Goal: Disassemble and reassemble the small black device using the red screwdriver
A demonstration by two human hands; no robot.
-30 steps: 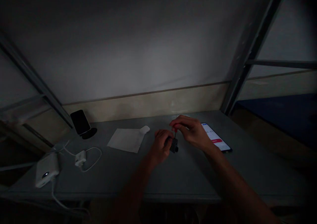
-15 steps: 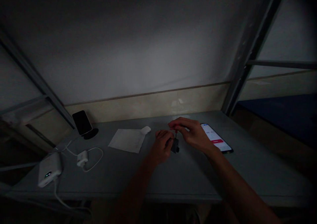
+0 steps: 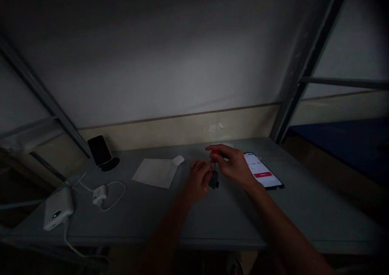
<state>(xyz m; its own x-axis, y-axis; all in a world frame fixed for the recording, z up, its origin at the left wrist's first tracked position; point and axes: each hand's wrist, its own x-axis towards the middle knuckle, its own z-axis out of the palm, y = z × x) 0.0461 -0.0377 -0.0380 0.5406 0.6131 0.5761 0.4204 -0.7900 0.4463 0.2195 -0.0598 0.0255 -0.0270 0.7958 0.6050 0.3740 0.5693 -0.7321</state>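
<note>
Near the middle of the grey table, my left hand point(image 3: 199, 179) is closed on a small dark block-like part point(image 3: 214, 180), steadying it on or just above the surface. My right hand point(image 3: 233, 164) grips the red handle of a small screwdriver point(image 3: 214, 155), fingers curled around it. The screwdriver stands roughly upright, its thin shaft pointing down at the top of the dark part. Dim light and my fingers hide where the tip meets it, and the part's exact kind cannot be made out.
A lit phone point(image 3: 263, 171) lies right of my right hand. To the left are a white sheet point(image 3: 154, 172) with a small white object point(image 3: 178, 160) at its corner, a dark-screened device on a stand point(image 3: 99, 150), a white adapter point(image 3: 99, 194) and a cabled power bank point(image 3: 58, 209).
My right fingers have shifted on the screwdriver, and more of its red handle now shows. My left hand keeps its hold on the dark part. The view has moved slightly.
</note>
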